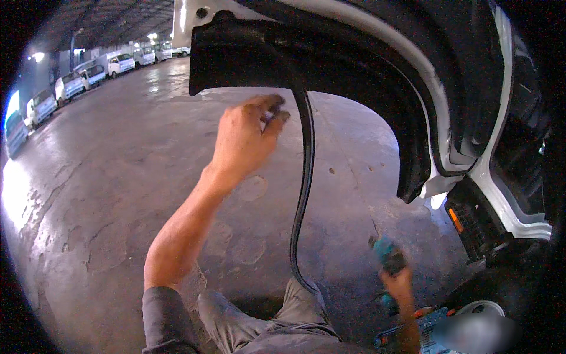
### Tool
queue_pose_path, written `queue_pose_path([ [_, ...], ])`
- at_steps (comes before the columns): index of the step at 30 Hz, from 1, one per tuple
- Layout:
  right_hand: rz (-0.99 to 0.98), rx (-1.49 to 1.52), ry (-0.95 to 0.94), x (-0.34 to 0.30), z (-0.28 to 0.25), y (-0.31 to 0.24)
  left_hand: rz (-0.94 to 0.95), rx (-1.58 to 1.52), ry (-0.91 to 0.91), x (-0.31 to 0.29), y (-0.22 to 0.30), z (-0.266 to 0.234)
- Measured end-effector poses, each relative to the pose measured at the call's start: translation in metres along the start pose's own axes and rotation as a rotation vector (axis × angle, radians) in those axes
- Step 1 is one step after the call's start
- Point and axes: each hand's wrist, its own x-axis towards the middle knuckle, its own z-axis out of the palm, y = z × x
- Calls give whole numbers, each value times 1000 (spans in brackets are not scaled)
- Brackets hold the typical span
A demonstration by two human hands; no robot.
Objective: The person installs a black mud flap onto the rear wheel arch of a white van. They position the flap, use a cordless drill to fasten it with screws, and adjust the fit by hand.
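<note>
A long black rubber strip (308,147) hangs from under a curved black panel (247,65) and runs down to my right thigh. My left hand (244,133) is raised just left of the strip, below the panel's lower edge. Its fingers are curled and pinched, with dark tips; whatever small thing they may hold cannot be made out. Low on the right, my right hand (398,282) is closed around a teal and black power drill (389,253), smeared by motion, above a blue tray.
The white vehicle body (500,194) curves around the right side, with an orange lamp (455,219) beneath it. A blue tray of tools (433,321) and a white round object (483,308) sit low right. Parked white trucks (68,85) line the far left of the concrete floor (118,177).
</note>
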Motion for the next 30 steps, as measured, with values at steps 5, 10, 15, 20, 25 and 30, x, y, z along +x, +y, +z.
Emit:
queue_pose_path([
  [5,417,-411,-143,-102,127,139,488,592,402,34,20,-26],
  [10,420,-711,-252,-214,203,226,761,863,231,60,24,-48],
  [15,173,-962,-126,-273,249,258,786,958,151,68,26,-51],
  [20,384,-657,-338,-252,237,255,788,916,183,73,23,-54],
  [25,343,-301,-12,-74,202,165,860,829,259,76,11,-50],
  [30,-433,136,570,128,110,-47,891,739,387,81,5,-42],
])
